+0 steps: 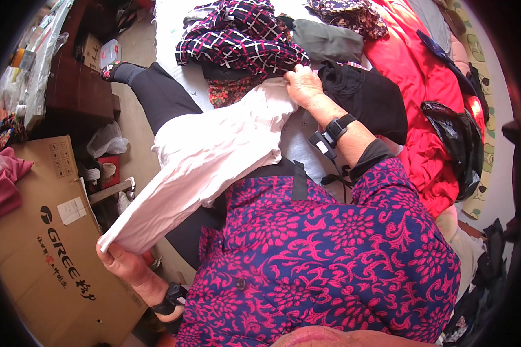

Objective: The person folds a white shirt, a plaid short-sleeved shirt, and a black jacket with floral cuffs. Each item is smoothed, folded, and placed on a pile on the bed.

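A white-pink cloth garment [217,143] is stretched slantwise across my lap, with soft creases along it. At the lower left my left hand [128,266] pinches the tip of a long, narrow part that looks like a sleeve or leg. My right hand [304,86] grips the garment's far end, bunching the cloth under its fingers. Just beyond that hand lies a dark plaid garment [239,41] with pink and white lines. Folded black clothing [362,97] rests beside my right wrist. Part of a red floral cloth [230,92] shows behind the white-pink garment.
The white bed cover [167,34] also bears a rolled grey-green garment [328,40], a red cloth [410,69] and a black plastic bag [453,147]. A large cardboard box [39,191] stands at left, below a dark wooden cabinet [76,93]. A cable hangs near my right forearm.
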### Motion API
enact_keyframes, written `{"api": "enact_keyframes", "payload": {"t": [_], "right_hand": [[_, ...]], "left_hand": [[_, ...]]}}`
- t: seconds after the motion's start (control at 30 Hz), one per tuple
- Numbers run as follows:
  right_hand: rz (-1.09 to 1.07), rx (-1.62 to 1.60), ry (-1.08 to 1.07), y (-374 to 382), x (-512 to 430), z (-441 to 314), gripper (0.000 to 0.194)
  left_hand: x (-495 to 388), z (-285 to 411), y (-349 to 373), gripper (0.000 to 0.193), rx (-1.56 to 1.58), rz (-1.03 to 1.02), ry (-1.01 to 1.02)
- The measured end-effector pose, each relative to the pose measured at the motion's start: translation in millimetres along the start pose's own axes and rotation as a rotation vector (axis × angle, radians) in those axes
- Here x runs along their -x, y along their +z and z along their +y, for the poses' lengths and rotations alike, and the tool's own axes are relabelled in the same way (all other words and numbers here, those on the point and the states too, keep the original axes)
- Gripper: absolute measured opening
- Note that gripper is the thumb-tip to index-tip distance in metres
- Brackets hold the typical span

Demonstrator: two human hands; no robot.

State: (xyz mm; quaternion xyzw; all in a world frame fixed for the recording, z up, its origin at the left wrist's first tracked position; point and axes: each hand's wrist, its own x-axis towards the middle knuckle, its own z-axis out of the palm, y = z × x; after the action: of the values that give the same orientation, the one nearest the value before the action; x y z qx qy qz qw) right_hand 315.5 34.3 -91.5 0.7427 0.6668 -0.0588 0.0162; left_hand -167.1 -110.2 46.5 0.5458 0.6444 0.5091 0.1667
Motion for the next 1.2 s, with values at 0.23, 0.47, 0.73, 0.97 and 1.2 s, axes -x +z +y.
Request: {"api": "enact_keyframes", "payload": {"t": [0.23,0.47,0.73,0.97,1.2], "right_hand": [[0.076,0.026,-0.117,-0.1,7.5,2.9,0.020],[0.376,-0.159,-0.359,1.4,5.6,4.6,0.012],[0.040,-0.307,-0.312,8.6,20.3,7.5,0.010],[0.252,-0.325,-0.074,22.6,-4.4,14.1,0.014],[0.110,-0.081,-0.085,21.8,-9.3,7.8,0.015]], "left_hand": [[2.4,-18.3,-8.5,0.029,0.116,-0.037,-0.066],[5.2,-27.4,-8.0,0.029,0.193,-0.027,-0.106],[3.9,-34.0,-8.1,0.027,0.179,-0.055,-0.054],[3.0,-31.1,-6.0,0.026,0.130,-0.037,-0.059],[5.2,-38.2,-5.7,0.024,0.120,0.004,-0.063]]}}
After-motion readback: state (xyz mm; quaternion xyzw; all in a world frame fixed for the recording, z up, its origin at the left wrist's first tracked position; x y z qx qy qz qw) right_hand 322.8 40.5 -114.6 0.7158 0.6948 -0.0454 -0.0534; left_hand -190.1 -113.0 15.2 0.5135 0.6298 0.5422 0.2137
